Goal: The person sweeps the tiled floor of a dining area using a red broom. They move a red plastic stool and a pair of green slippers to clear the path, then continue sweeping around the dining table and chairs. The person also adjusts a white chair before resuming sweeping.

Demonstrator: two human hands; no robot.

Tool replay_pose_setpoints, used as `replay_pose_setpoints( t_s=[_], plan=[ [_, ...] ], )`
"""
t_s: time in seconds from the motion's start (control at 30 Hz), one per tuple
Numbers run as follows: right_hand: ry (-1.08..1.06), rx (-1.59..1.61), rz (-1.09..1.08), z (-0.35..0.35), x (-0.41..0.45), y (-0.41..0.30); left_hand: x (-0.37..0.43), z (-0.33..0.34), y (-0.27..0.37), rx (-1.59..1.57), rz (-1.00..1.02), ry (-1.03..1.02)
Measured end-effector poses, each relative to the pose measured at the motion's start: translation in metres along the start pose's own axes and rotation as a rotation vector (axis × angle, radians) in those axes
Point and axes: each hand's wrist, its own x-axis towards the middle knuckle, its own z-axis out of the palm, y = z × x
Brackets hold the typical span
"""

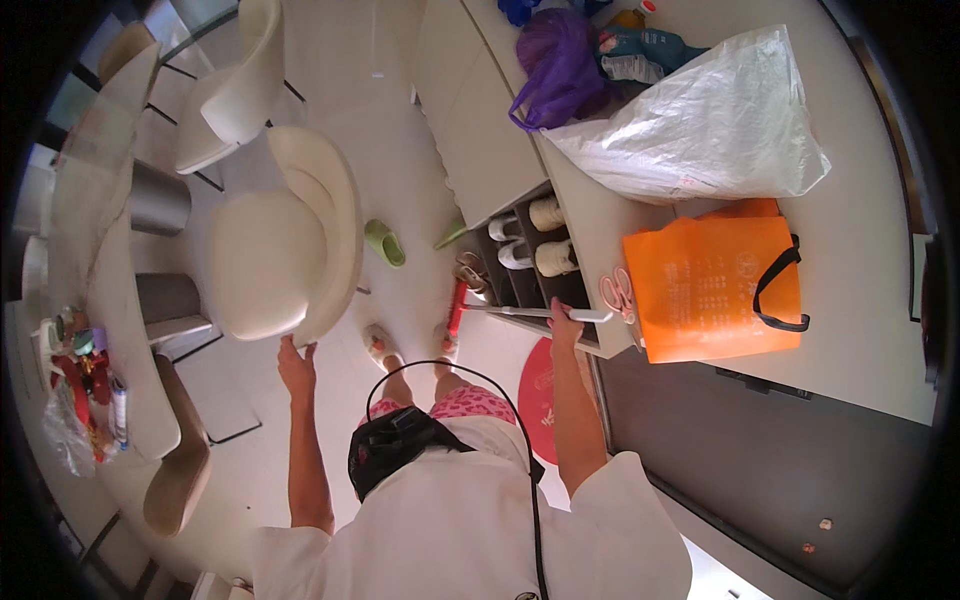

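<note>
My left hand [297,367] grips the lower edge of a cream padded chair [262,262], just where its seat meets the curved backrest. My right hand [565,327] is closed around the pale handle of a broom [517,310], close to its upper end. The red broom head [456,309] reaches down by my right foot, beside a pair of brown sandals [471,271]. Past the handle is an open shoe cabinet [592,300] holding white shoes [512,253] and cream shoes [555,257]. Its dark lower compartments are partly hidden by the handle.
Green clogs [385,243] lie on the floor ahead. On the cabinet top are an orange bag [712,289], pink-handled scissors [618,291], a white plastic bag [705,127] and a purple bag [559,67]. A marble-look table [142,405] and more chairs [232,97] stand left. A red round mat [536,405] lies right.
</note>
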Motion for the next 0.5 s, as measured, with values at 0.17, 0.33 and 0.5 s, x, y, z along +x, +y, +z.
replay_pose_setpoints(
  t_s=[0.17,0.33,0.5],
  plan=[
    [0.151,-0.040,-0.082,-0.015,0.025,0.042,0.022,0.004,0.010,0.029,0.087,-0.149],
    [0.129,-0.005,0.119,-0.003,-0.014,0.058,0.043,-0.013,0.039,-0.055,0.346,-0.187],
    [0.208,0.131,0.149,0.004,-0.038,0.034,0.060,0.005,0.064,0.065,0.302,-0.323]
  ],
)
